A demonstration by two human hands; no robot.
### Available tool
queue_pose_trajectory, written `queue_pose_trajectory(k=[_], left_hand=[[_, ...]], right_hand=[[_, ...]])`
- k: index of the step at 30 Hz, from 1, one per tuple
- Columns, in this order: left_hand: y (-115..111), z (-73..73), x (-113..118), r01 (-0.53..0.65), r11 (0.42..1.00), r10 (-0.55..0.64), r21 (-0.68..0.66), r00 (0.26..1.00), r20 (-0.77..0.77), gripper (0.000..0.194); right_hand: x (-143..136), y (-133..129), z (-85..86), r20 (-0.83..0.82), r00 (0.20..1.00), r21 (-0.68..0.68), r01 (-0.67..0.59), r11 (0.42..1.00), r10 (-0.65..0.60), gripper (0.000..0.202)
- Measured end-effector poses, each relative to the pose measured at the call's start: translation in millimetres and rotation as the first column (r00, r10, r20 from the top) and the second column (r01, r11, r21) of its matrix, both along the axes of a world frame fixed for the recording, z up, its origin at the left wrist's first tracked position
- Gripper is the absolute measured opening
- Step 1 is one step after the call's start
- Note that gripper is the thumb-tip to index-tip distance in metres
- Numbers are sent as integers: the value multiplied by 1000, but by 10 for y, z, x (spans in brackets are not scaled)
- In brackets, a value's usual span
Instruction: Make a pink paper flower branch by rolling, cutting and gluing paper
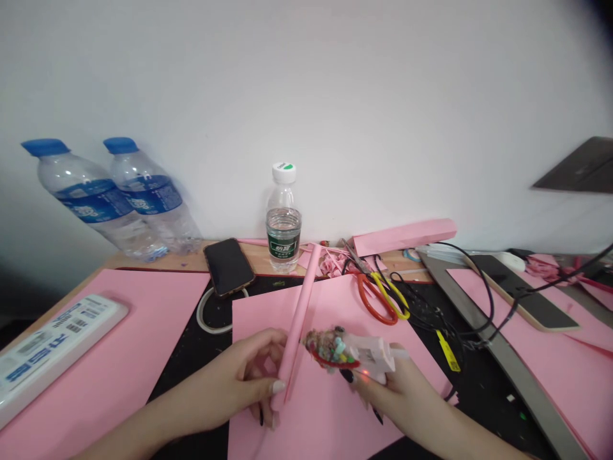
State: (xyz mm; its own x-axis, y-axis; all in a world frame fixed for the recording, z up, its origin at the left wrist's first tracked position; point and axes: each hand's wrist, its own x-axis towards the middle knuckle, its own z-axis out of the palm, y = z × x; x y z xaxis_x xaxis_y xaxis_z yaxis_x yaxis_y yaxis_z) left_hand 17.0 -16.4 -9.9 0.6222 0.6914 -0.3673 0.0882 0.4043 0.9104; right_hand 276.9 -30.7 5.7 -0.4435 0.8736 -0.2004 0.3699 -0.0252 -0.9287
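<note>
My left hand (258,374) is closed around the lower end of a rolled pink paper tube (301,310), which slants up and away from me. A pink sheet of paper (354,409) lies beneath both hands. In my right hand (402,390) is a small pale hot glue gun (368,354), its front covered in coloured bead-like bits, with a red light glowing on its side. A whitish stick shows at its back end. The glue gun's tip points left, close beside the tube; whether they touch I cannot tell.
Scissors (378,297) with red and yellow handles lie past the sheet, near pink scraps (335,263) and black cables (431,319). A small water bottle (283,223), a phone (230,265) and a tape roll (205,313) stand or lie behind. A white box (62,351) is at left.
</note>
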Motion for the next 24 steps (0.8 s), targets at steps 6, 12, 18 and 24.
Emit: queue_pose_trajectory(k=[6,12,18,24], left_hand=[[-5,8,-9,6,1000,-6,-3,1000,-29,39],[-2,18,-5,2,1000,-3,-23,999,-40,42],[8,17,-21,-29,999,27,-42,999,-40,50],[14,8,-49,-21,998,19,-54,999,-28,55]], right_hand=[[24,25,-25,27,998,87,56,995,-58,11],[97,86,6,73,963,339,220,915,-258,14],[351,255,106,161,852,565,334,754,-498,18],[620,481,191,416,653,655,267,707,-632,28]])
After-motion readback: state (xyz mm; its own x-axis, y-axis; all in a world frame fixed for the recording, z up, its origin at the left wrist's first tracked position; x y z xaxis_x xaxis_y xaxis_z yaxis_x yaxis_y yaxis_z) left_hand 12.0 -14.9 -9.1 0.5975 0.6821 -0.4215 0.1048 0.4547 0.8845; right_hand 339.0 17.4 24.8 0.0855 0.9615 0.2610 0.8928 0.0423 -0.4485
